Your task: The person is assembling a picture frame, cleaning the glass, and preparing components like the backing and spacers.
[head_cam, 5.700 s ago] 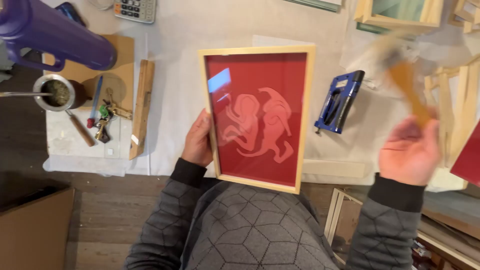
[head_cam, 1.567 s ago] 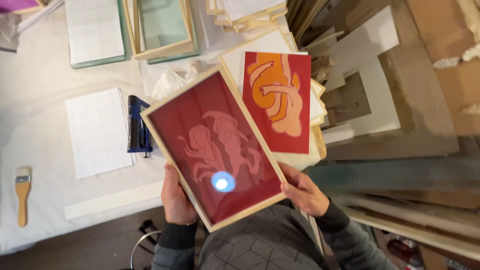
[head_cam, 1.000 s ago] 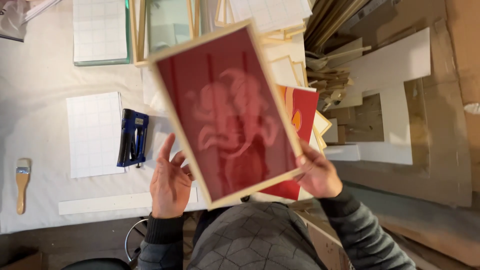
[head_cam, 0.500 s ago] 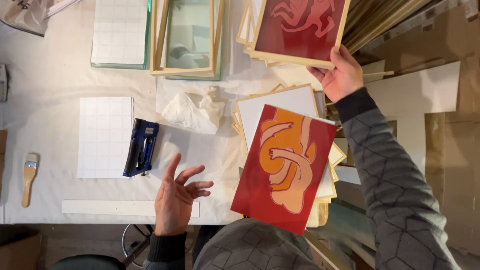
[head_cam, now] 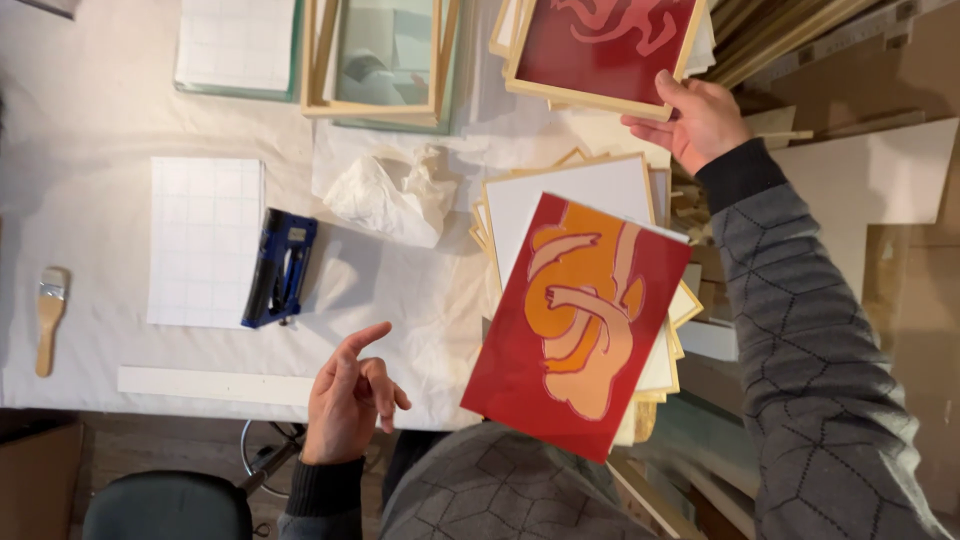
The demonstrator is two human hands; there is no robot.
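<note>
My right hand [head_cam: 692, 118] reaches far up and grips the lower edge of a wood-framed red print [head_cam: 600, 45], which lies on a stack of frames at the top right. My left hand [head_cam: 350, 400] hovers over the table's near edge with fingers loosely apart, holding nothing. A loose red print with orange and pink shapes [head_cam: 580, 322] lies tilted on a pile of boards [head_cam: 580, 190] between my hands.
A blue staple gun [head_cam: 280, 266] lies beside a white gridded sheet [head_cam: 205, 240]. Crumpled white paper [head_cam: 395, 195] sits mid-table. An empty wooden frame [head_cam: 380, 60] and another gridded sheet [head_cam: 238, 42] lie at the top. A brush [head_cam: 48, 315] lies far left, a white strip [head_cam: 215, 385] along the near edge.
I lifted the framed red print away from my body and set it on the stack at the top right. My left hand let go and dropped near the table edge.
</note>
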